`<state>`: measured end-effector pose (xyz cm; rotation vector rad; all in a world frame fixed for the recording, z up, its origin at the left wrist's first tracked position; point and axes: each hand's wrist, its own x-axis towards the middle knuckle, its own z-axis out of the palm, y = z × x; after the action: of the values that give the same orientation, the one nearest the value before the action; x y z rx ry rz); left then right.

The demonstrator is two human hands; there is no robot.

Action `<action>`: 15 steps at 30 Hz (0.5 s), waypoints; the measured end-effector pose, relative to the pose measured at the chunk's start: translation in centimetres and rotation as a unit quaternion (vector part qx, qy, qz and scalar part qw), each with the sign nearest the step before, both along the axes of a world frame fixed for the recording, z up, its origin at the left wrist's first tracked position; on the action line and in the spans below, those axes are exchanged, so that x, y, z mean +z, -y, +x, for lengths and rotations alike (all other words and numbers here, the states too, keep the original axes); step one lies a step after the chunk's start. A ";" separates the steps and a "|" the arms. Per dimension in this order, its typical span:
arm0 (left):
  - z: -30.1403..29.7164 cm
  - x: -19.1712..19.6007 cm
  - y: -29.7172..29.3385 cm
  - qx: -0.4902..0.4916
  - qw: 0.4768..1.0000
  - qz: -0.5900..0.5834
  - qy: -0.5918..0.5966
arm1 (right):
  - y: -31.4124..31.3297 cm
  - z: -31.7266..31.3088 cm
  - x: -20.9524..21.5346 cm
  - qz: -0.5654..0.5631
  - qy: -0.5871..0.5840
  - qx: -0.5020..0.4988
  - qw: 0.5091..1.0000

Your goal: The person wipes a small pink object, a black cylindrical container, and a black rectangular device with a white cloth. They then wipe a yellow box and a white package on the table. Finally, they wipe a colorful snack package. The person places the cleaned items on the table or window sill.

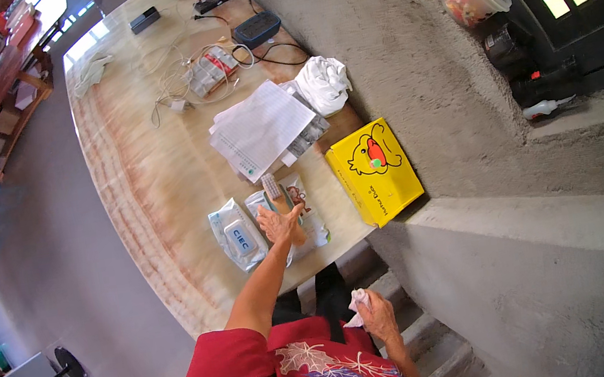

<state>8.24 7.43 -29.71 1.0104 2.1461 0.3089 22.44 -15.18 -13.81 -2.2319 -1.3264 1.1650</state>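
Brush [272, 187] with a pale bristle head stands in the left hand [277, 223], whose grip is closed on its handle near the table's [151, 172] near edge, above wipe packs [237, 235]; long axis points away. Right hand [374, 314], below the edge, clutches a crumpled tissue [356, 307].

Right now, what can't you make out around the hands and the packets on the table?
- Head view: left hand covers the middle of the brush-like tool; its grip is hidden.
- Right hand closes on a crumpled white tissue, mostly hidden by the fingers.
- White wipe packet: label too small.
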 end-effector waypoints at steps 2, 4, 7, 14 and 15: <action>1.1 -0.9 -0.7 -0.003 0.999 -0.046 -0.013 | 0.5 -0.2 0.2 -0.009 -0.003 -0.004 1.000; 1.5 -2.8 -0.8 -0.003 0.999 -0.047 -0.024 | 0.6 -0.2 0.1 -0.013 -0.011 -0.018 1.000; 1.7 -4.5 -0.2 -0.009 0.997 -0.023 -0.070 | 0.2 0.1 -0.5 0.019 0.002 -0.035 0.999; 0.1 -6.4 0.3 0.004 0.997 0.068 0.041 | -2.6 2.6 -1.6 0.030 -0.014 -0.001 0.999; -0.2 -6.2 0.5 0.006 0.994 0.084 0.069 | -3.4 2.9 -1.4 0.024 -0.020 0.007 0.999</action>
<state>8.05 6.90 -35.87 1.0394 2.0278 0.5554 25.30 -11.79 -15.20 -2.1581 -1.3428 1.1625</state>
